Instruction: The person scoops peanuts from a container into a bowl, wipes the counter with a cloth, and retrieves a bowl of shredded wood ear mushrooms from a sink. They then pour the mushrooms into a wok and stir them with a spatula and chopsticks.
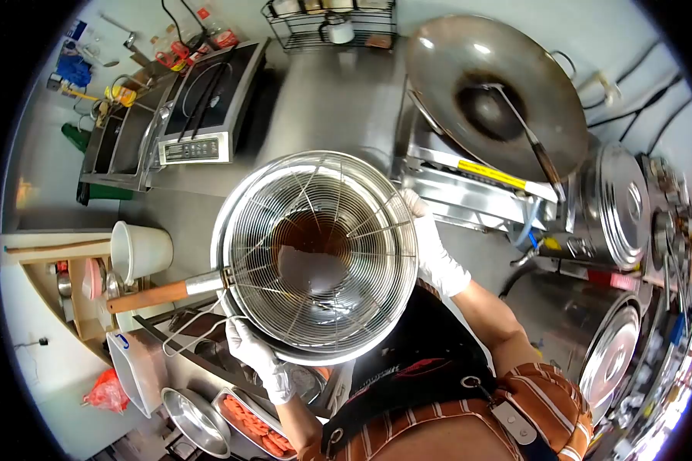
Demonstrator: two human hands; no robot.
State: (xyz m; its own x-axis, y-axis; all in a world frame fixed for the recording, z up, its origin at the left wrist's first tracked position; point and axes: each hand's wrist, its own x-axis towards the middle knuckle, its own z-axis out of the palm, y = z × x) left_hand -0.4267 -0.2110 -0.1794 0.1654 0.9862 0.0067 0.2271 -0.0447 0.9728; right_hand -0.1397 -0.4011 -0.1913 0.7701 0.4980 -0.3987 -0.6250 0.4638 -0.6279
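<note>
Both hands wear white gloves and hold a round stainless steel basin [220, 230] from opposite sides. My left hand [255, 357] is closed on its lower left edge, and my right hand [438, 250] grips its right side, fingers partly hidden behind the rim. Across the basin's mouth lies a wire strainer [373, 280] with coiled rings, its wooden handle [150, 296] pointing left. Through the mesh I see dark brown liquid [315, 265] at the bottom. Two bent wire prongs [196, 338] stick out near my left hand.
A large wok [438, 65] with a ladle [527, 127] sits on the stove at the right. Left of the steel counter [323, 100] is an induction cooker [207, 100]. Lidded steel pots [623, 203] stand at the far right. A tray of orange-red food [254, 426] is lower left.
</note>
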